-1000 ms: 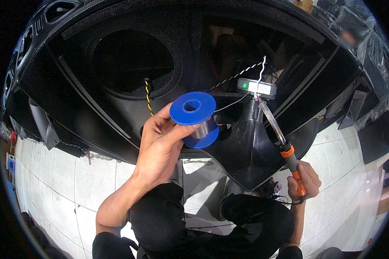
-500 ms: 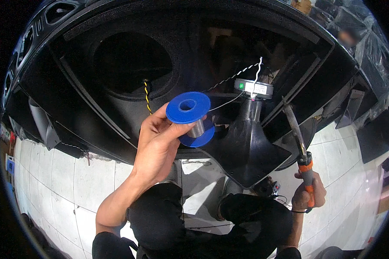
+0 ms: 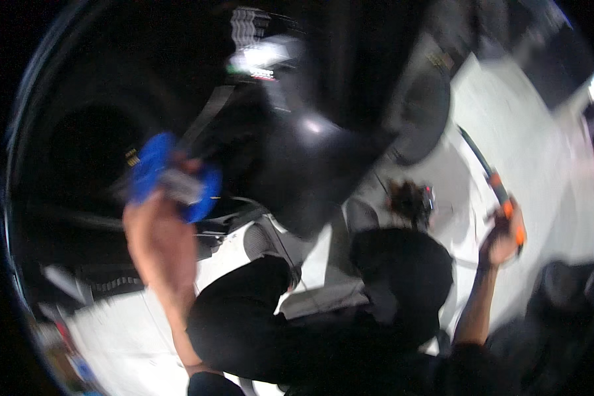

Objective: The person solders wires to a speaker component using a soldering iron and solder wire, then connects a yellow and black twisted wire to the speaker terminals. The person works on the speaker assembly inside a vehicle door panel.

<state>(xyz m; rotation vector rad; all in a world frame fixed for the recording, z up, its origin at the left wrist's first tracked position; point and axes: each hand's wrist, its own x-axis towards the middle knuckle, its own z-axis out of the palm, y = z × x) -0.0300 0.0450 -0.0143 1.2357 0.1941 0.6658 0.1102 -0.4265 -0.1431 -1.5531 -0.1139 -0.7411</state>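
Note:
My left hand is closed round a blue spool of silvery solder wire, smeared by motion, held before the black speaker cabinet. In my right hand is a soldering iron with an orange and grey handle. Its dark tip points up and away, over the pale floor at the right. Between the hands stands a black horn, with a silvery round driver at its far end. White wires at the driver are too blurred to follow.
A small dark item with a red light lies on the white tiled floor, right of my foot. A round black part leans beside the horn. My black-clad knees are close below the horn.
The view has swung, so the cabinet, horn and driver now sit further left and the picture is blurred. The spool appears further left; the soldering iron appears further right and higher.

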